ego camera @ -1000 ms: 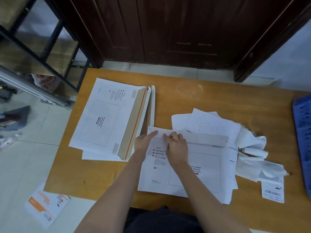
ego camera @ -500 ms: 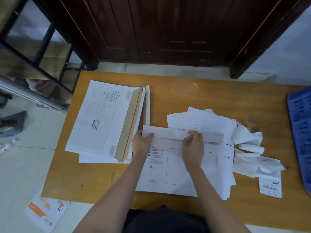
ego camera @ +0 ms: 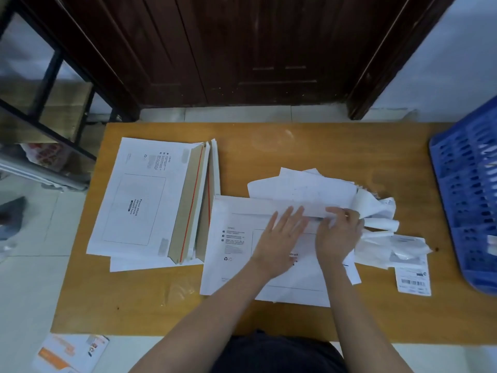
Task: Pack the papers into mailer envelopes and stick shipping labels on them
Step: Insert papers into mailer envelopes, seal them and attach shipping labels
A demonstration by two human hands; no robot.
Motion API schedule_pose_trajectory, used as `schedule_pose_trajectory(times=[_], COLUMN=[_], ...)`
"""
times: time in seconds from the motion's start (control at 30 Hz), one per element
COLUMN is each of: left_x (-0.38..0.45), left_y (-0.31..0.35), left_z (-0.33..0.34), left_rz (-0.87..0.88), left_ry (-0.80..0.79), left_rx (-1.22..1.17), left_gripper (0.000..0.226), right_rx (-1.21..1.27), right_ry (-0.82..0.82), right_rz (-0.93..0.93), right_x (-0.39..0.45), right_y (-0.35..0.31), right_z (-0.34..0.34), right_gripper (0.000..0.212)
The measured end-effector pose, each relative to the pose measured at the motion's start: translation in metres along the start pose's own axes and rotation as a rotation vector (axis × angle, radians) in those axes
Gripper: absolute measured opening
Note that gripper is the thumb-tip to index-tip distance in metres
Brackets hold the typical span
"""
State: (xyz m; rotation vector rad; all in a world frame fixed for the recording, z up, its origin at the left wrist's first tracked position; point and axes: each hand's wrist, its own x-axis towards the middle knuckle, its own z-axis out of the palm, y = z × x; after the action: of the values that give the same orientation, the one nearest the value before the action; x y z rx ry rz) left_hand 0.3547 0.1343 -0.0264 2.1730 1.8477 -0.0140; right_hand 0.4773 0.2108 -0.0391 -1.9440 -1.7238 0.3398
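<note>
Head view shows my left hand (ego camera: 282,238) flat and my right hand (ego camera: 339,232) pressing the folded flap of the mailer envelope (ego camera: 236,246), just right of the envelope stack (ego camera: 150,200); I'd press evenly along the whole seal.

A white mailer envelope (ego camera: 236,254) lies flat at the bench's near middle, printed side up, its top flap folded down. Loose white papers (ego camera: 304,184) fan out behind it. A stack of open-flapped mailers (ego camera: 142,200) lies to its left. A barcoded shipping label (ego camera: 412,279) lies to its right.
</note>
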Motion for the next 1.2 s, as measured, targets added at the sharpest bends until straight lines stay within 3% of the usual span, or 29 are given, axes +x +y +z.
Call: schedule_pose_trajectory(times=[0.13, 0.2, 0.3, 0.4, 0.57, 0.73, 0.87, 0.97, 1.1, 1.2], left_x=[0.020, 0.028, 0.036, 0.043, 0.051, 0.050, 0.058, 0.057, 0.060, 0.066], left_y=[0.026, 0.032, 0.036, 0.039, 0.039, 0.040, 0.060, 0.069, 0.069, 0.071], left_z=[0.001, -0.002, -0.008, -0.013, -0.014, -0.015, -0.018, -0.013, -0.007, -0.009], left_rz=[0.024, 0.007, -0.015, -0.013, -0.032, -0.059, -0.134, -0.203, -0.144, -0.128], left_ry=[-0.123, -0.185, -0.267, -0.343, -0.379, -0.415, -0.439, -0.372, -0.337, -0.322], left_rx=[0.284, 0.285, 0.255, 0.248, 0.271, 0.294, 0.289, 0.216, 0.232, 0.242], left_gripper=[0.096, 0.093, 0.091, 0.100, 0.109, 0.115, 0.090, 0.086, 0.075, 0.064], right_rx=[-0.129, -0.131, -0.074, -0.099, -0.145, -0.107, -0.125, -0.128, -0.069, -0.123], right_ry=[-0.105, -0.160, -0.239, -0.313, -0.302, -0.297, -0.264, -0.259, -0.257, -0.352], right_rz=[-0.121, -0.125, -0.119, -0.123, -0.166, -0.043, -0.125, -0.168, -0.163, -0.152], right_x=[-0.011, -0.013, -0.016, -0.025, -0.023, -0.009, -0.012, -0.003, -0.007, -0.002], right_y=[0.001, 0.007, 0.020, 0.026, 0.023, 0.030, 0.030, 0.034, 0.041, 0.035], right_z=[0.000, 0.000, 0.001, 0.003, 0.000, -0.010, -0.009, -0.012, -0.015, -0.017], right_gripper=[0.025, 0.032, 0.024, 0.035, 0.036, 0.033, 0.035, 0.029, 0.030, 0.027])
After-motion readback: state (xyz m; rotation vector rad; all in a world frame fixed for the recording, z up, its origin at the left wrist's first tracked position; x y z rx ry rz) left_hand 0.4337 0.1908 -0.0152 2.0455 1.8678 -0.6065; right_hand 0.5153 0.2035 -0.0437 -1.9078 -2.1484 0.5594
